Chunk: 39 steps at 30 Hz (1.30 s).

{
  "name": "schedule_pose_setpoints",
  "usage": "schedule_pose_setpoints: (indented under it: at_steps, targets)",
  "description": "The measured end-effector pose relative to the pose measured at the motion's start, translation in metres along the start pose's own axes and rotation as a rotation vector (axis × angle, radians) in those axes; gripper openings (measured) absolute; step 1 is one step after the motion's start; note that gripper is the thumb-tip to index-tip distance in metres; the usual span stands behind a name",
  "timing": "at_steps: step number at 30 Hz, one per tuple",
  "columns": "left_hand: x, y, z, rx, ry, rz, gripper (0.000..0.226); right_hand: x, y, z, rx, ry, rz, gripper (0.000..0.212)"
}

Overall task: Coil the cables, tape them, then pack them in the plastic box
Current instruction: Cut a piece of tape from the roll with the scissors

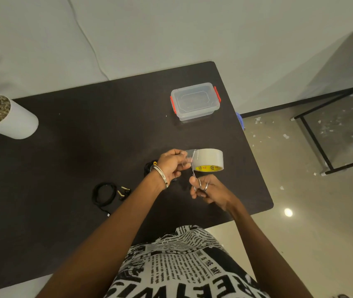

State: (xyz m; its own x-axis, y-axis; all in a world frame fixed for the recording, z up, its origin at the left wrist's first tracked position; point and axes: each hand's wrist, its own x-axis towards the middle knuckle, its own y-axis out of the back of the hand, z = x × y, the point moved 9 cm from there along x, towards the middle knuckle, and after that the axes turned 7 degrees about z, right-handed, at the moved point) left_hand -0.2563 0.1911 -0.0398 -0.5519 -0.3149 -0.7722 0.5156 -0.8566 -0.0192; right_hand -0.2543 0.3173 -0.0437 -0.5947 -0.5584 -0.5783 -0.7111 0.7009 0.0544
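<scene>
There is one camera, worn on the person's head. It looks forward and down, from high above the dark table (85,147). The two hands show close below it, in the middle. The wide view also takes in the wall and floor far off

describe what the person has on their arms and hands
Both forearms are bare, with no sleeves in view. The left hand has a thin silver bangle at the wrist. The right hand wears a silver ring on one finger. No gloves or watch show. Below the arms is a black-and-white garment printed like newspaper.
</scene>
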Motion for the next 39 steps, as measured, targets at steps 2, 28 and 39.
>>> schedule_pose_setpoints:
  at_steps: [2,28,39]
  targets:
    - [0.001,0.0,0.001,0.021,-0.006,0.018,0.015,0.0,0.001,-0.003,-0.024,0.011,0.004,0.051]
    - [-0.004,-0.006,-0.003,-0.163,0.026,0.039,0.011,-0.004,0.006,-0.002,0.073,0.096,0.035,0.071]
    - [-0.013,-0.007,0.006,-0.11,-0.037,-0.07,0.027,-0.004,0.003,-0.005,0.092,0.091,-0.012,0.076]
